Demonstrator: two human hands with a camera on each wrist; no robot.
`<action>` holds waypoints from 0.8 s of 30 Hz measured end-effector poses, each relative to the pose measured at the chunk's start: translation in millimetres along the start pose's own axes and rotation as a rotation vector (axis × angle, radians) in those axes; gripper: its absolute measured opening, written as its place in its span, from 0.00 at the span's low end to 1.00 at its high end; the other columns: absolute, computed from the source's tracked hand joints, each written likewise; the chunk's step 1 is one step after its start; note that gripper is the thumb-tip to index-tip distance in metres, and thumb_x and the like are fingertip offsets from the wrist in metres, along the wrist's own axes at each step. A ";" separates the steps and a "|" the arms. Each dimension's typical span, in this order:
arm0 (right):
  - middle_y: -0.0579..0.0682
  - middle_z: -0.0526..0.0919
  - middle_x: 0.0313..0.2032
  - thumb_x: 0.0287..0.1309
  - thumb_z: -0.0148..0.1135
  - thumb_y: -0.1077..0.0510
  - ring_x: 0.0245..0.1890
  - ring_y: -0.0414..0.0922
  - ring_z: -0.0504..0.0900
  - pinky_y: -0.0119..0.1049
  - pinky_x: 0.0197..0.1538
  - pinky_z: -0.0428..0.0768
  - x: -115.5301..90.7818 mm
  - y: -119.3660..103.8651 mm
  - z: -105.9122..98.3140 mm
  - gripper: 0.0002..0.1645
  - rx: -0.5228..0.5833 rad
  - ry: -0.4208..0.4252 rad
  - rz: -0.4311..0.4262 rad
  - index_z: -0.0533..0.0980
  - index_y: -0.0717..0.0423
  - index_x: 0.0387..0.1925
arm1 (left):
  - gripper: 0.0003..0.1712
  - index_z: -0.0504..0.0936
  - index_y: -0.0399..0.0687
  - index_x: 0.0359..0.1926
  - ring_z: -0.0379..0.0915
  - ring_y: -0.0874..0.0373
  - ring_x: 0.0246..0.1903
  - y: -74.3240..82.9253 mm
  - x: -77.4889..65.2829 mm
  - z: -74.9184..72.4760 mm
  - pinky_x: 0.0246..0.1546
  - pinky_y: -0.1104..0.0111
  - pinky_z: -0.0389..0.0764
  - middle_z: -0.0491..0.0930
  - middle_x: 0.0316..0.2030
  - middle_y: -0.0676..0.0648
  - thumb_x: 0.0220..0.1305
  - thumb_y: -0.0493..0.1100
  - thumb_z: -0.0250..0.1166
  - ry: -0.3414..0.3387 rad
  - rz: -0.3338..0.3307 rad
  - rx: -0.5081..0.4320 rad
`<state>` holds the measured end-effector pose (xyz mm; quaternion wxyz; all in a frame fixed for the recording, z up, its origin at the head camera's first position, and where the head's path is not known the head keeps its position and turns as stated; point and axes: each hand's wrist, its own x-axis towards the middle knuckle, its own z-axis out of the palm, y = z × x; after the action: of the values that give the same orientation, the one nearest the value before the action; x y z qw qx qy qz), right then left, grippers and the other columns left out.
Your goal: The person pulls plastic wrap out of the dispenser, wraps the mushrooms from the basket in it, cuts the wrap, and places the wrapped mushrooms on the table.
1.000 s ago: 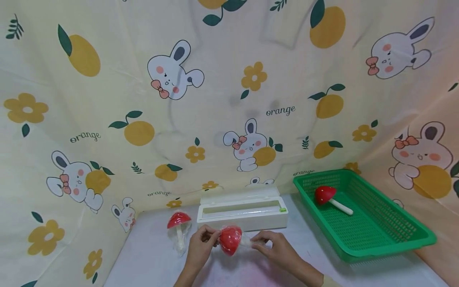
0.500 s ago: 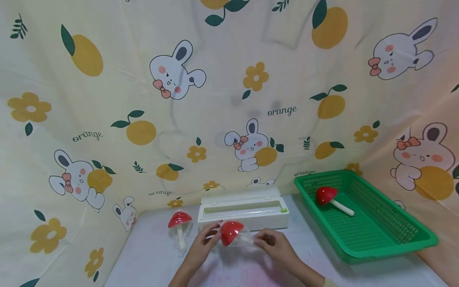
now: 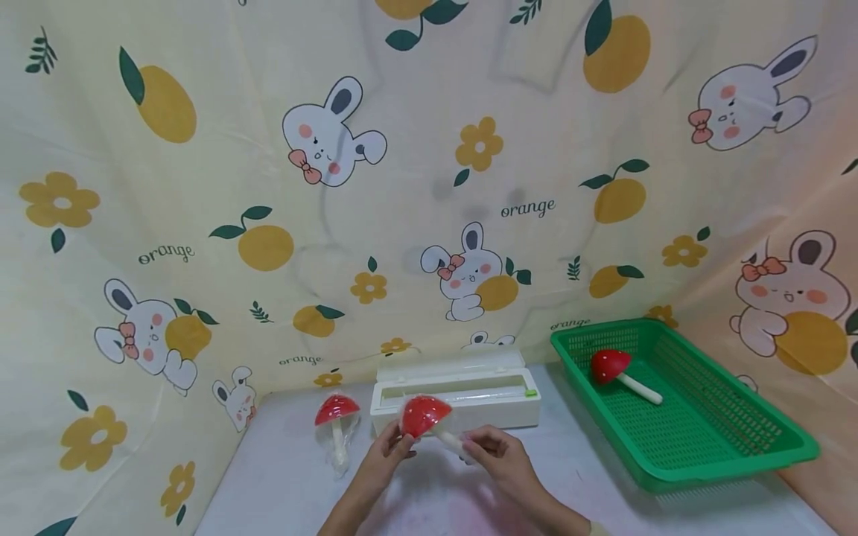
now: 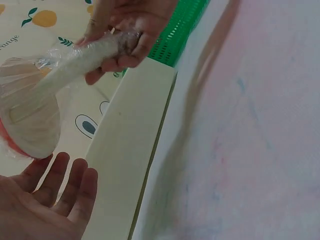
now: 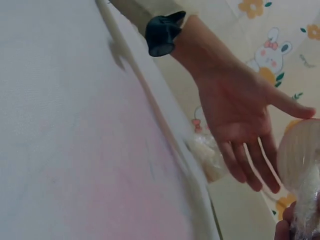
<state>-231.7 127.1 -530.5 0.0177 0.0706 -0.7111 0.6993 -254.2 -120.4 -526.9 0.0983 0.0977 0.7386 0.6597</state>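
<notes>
A red-capped toy mushroom [image 3: 426,415], wrapped in clear film, is held up between both hands in front of the white box. My right hand [image 3: 499,454] grips its white stem [image 4: 90,57], fingers curled round the film-covered end. At the cap, my left hand [image 3: 382,461] has its fingers fairly straight; in the right wrist view this left hand [image 5: 240,110] touches the cap's edge [image 5: 295,155] with thumb and fingertips on either side. The left wrist view shows the cap's pale underside [image 4: 37,117] under wrinkled film.
Another film-wrapped mushroom [image 3: 337,432] lies on the table [image 3: 268,476] at left. Behind the hands stands a white film dispenser box [image 3: 462,415], lid raised, with a roll inside. A green basket [image 3: 710,476] at right contains an unwrapped mushroom [image 3: 611,366]. Patterned cloth [image 3: 402,186] hangs behind.
The held mushroom has risen and shifted slightly left, its cap tilting up and its stem pointing down right. My left fingers have moved from the film at the cap to the cap's edge.
</notes>
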 end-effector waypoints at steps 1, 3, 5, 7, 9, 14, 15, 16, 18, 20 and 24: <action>0.56 0.87 0.41 0.62 0.69 0.56 0.37 0.41 0.84 0.31 0.41 0.83 -0.1 1.0 1.4 0.17 0.000 0.000 0.004 0.81 0.64 0.47 | 0.41 0.59 0.39 0.73 0.72 0.39 0.60 1.0 -0.3 -0.1 0.62 0.47 0.73 0.75 0.59 0.40 0.73 0.61 0.56 0.003 -0.005 -0.013; 0.56 0.87 0.41 0.62 0.69 0.56 0.38 0.40 0.84 0.30 0.41 0.83 -0.7 2.8 4.0 0.17 -0.001 -0.005 0.006 0.81 0.64 0.47 | 0.41 0.60 0.38 0.73 0.72 0.39 0.60 2.4 -0.8 -0.4 0.62 0.48 0.73 0.76 0.58 0.40 0.73 0.61 0.57 0.008 -0.008 -0.038; 0.57 0.87 0.41 0.61 0.69 0.57 0.38 0.39 0.84 0.29 0.41 0.82 -1.2 4.6 6.1 0.17 0.004 -0.015 -0.005 0.81 0.65 0.48 | 0.40 0.60 0.36 0.72 0.73 0.41 0.59 3.4 -0.8 -0.9 0.61 0.50 0.74 0.76 0.58 0.40 0.72 0.59 0.58 0.015 0.000 -0.061; 0.59 0.87 0.42 0.61 0.69 0.59 0.38 0.38 0.84 0.28 0.41 0.82 -1.7 5.7 7.7 0.17 0.015 -0.032 -0.015 0.80 0.66 0.48 | 0.40 0.62 0.37 0.71 0.74 0.44 0.58 4.6 -0.4 -1.5 0.60 0.54 0.76 0.76 0.60 0.40 0.72 0.59 0.59 0.027 0.002 -0.080; 0.60 0.86 0.44 0.62 0.69 0.59 0.39 0.38 0.85 0.28 0.43 0.82 -1.9 6.2 8.7 0.18 0.019 -0.058 -0.032 0.79 0.66 0.50 | 0.38 0.63 0.36 0.69 0.75 0.48 0.57 5.4 0.2 -2.5 0.59 0.57 0.77 0.75 0.61 0.39 0.72 0.58 0.60 0.039 0.011 -0.096; 0.61 0.85 0.49 0.63 0.67 0.59 0.47 0.38 0.84 0.28 0.49 0.81 -2.8 7.3 7.5 0.19 -0.002 -0.139 -0.094 0.78 0.65 0.53 | 0.37 0.62 0.35 0.69 0.76 0.50 0.57 8.5 -0.3 -6.4 0.61 0.56 0.76 0.73 0.63 0.37 0.72 0.55 0.61 0.083 0.025 -0.114; 0.62 0.85 0.49 0.63 0.67 0.60 0.47 0.40 0.84 0.29 0.49 0.81 -2.6 7.8 6.5 0.20 -0.002 -0.157 -0.111 0.78 0.66 0.53 | 0.38 0.61 0.36 0.70 0.76 0.50 0.57 9.4 -0.8 -7.8 0.61 0.55 0.75 0.73 0.64 0.37 0.72 0.56 0.61 0.099 0.021 -0.106; 0.63 0.84 0.50 0.64 0.67 0.60 0.49 0.43 0.84 0.30 0.51 0.81 -2.5 7.9 5.3 0.20 -0.007 -0.176 -0.129 0.77 0.66 0.54 | 0.39 0.61 0.37 0.71 0.76 0.50 0.57 10.6 -1.3 -9.5 0.61 0.55 0.75 0.73 0.64 0.38 0.71 0.57 0.61 0.117 0.014 -0.098; 0.64 0.83 0.51 0.64 0.66 0.61 0.50 0.48 0.85 0.31 0.52 0.81 -1.7 8.3 1.8 0.20 -0.011 -0.207 -0.163 0.76 0.67 0.55 | 0.41 0.60 0.38 0.71 0.75 0.50 0.57 12.9 -2.8 -13.5 0.61 0.55 0.75 0.72 0.65 0.38 0.70 0.59 0.62 0.154 0.009 -0.071; 0.65 0.83 0.51 0.65 0.65 0.61 0.50 0.52 0.85 0.32 0.53 0.81 -0.2 8.7 -2.6 0.20 -0.014 -0.228 -0.191 0.76 0.66 0.55 | 0.42 0.60 0.40 0.72 0.74 0.49 0.58 14.9 -5.1 -18.2 0.61 0.55 0.76 0.72 0.65 0.38 0.69 0.60 0.62 0.193 0.005 -0.031; 0.67 0.82 0.50 0.66 0.64 0.60 0.50 0.50 0.85 0.32 0.52 0.82 3.2 9.5 -13.0 0.18 -0.049 -0.229 -0.235 0.77 0.64 0.54 | 0.43 0.60 0.41 0.72 0.71 0.46 0.62 19.7 -11.4 -29.1 0.61 0.55 0.76 0.71 0.66 0.37 0.68 0.60 0.64 0.263 0.011 0.041</action>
<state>-237.0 139.9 -539.3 0.0201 0.2323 -0.7122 0.6621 -251.0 -149.1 -504.0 -0.0049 0.0164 0.7578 0.6522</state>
